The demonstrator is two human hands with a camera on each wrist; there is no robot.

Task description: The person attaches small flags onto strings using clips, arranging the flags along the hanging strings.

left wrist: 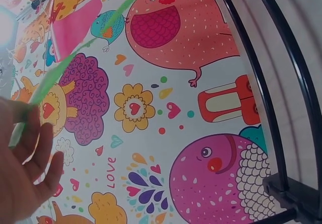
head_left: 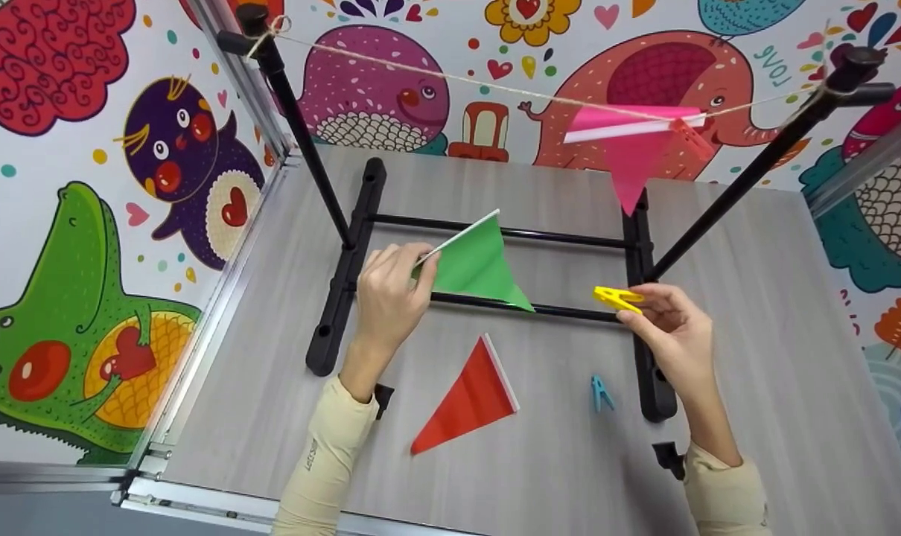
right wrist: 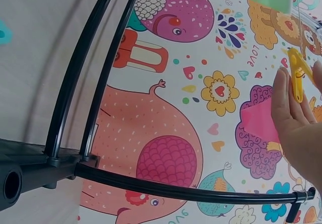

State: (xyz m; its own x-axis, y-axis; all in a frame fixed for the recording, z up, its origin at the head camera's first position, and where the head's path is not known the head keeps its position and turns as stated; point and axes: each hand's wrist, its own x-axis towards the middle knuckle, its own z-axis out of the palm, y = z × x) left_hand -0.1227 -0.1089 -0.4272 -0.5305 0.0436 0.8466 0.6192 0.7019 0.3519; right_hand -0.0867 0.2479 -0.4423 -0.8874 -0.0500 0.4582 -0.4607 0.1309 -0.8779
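Observation:
My left hand (head_left: 395,290) pinches a green triangular flag (head_left: 474,262) at one end of its white-edged side, and the flag's tip points down to the right. In the left wrist view the flag (left wrist: 53,75) shows nearly edge-on. Between thumb and fingers, my right hand (head_left: 674,327) holds a yellow clothespin (head_left: 617,298), also plain in the right wrist view as a yellow clothespin (right wrist: 297,75). Above, a pink flag (head_left: 633,160) hangs on a twine string (head_left: 450,77), clipped by a red clothespin (head_left: 690,138). Lying on the table are a red flag (head_left: 471,394) and a blue clothespin (head_left: 601,393).
A black frame stands on the table (head_left: 272,439), its left post (head_left: 305,141) and right post (head_left: 756,167) carrying the string. Low crossbars (head_left: 562,237) join its feet. Printed panels with cartoon animals (head_left: 376,89) wall the back and sides.

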